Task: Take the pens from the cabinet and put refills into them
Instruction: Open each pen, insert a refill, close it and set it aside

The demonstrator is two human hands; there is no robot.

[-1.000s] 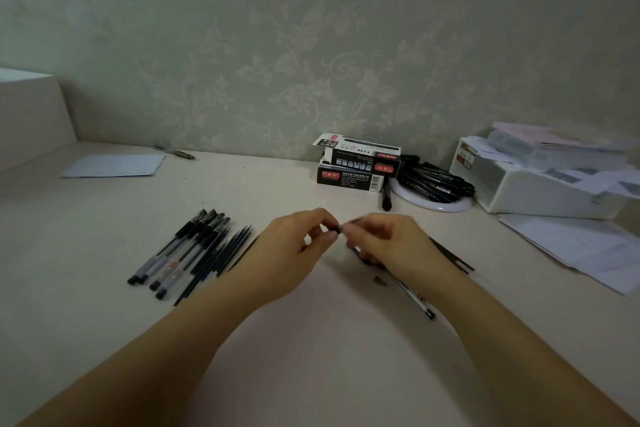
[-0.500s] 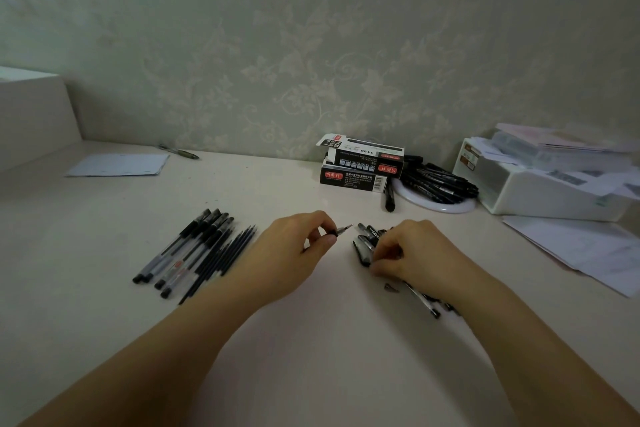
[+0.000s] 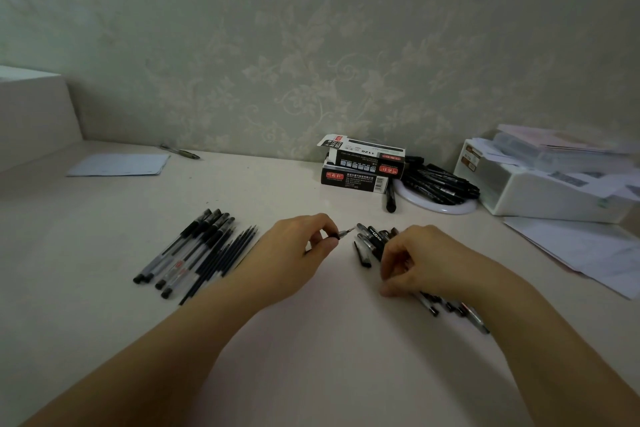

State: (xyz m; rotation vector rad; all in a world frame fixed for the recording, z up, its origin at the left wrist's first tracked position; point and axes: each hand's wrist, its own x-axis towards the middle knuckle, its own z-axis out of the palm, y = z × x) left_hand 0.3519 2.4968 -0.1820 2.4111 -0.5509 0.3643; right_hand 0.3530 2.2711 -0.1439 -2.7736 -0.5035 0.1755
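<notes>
A small pen tip [image 3: 346, 231] is pinched between thumb and forefinger of the left hand [image 3: 294, 253], raised just above the worktop [image 3: 311, 357] with its point toward the right, seemingly so it can be screwed back once a barrel is loaded. The right hand [image 3: 426, 260] is curled down over a loose heap of pens [image 3: 372, 241] at centre right, fingertips pinching at something in the heap; what exactly is gripped cannot be told. The heap is kept close under that hand, probably as unfinished stock. At the left, a neat row [image 3: 187, 250] of capped pens is laid parallel, with thin dark refills [image 3: 228, 253] just beside it, apparently sorted for easy reach. Further back, two stacked boxes [image 3: 362, 168] stand near the wall, likely the refill supply, beside a dish [image 3: 440, 206] piled with more black pens.
</notes>
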